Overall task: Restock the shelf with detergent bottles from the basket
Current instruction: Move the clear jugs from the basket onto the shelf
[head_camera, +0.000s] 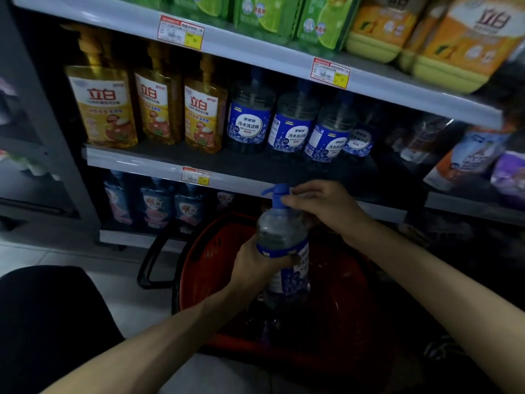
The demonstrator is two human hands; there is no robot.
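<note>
From the head camera, the left hand [257, 264] held the bottle [281, 228] round its middle. Its fingers [288, 258] were curled tight over the top of the blue label. The right hand [324, 207] was at the top of the bottle. Its fingers [301, 189] and thumb were bent round the blue pump top [277, 194] and held it.

The bottle was see-through, with a blue label dotted with little bubbles. It stood almost straight up, leaning a bit. It was over the red basket [204, 257], with its bottom down inside the basket's rim, just near of the middle shelf [136, 162] and a little lower than its edge. Something dark lay in the basket under it, but it was too dim to tell what. The basket sat on the floor, and its black handle [149, 268] hung down on the left.

On the middle shelf stood three yellow bottles [103, 109] on the left. To their right were four blue-label bottles [248, 120] like the one in the hands. The fourth one was farther back and hard to see. Three price tags [180, 32] were stuck on the shelf edges. Green packs [264, 15] and orange packs [466, 38] sat on the top shelf. Dark blue pouches [156, 203] stood on the low shelf, too dim to count. An orange pouch [466, 157] and a purple pouch [508, 172] were far to the right.
</note>
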